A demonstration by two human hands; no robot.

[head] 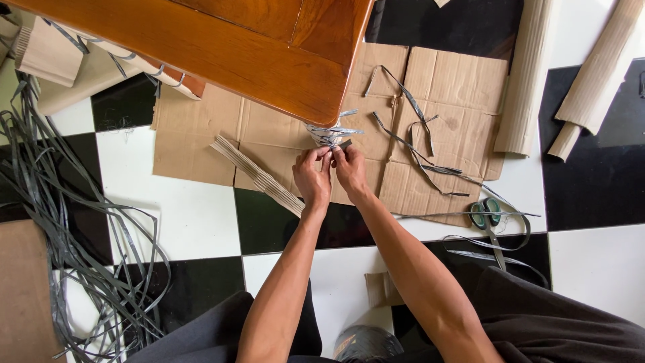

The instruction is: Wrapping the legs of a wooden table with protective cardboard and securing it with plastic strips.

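Left hand [311, 180] and right hand [349, 168] both pinch the grey strapping bundle [329, 135] at the wooden table corner [322, 101]; slick straps may slip loose if grip eases.

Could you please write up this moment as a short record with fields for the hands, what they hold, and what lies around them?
Setting: black and white tiled floor, flattened brown cardboard sheet
Left hand: pinching the grey plastic strap bundle
Right hand: pinching the same bundle, beside the left
Overhead: polished wooden table corner
Nearby right: green-handled scissors, rolled corrugated cardboard
Nearby left: loose pile of grey straps, folded corrugated strip
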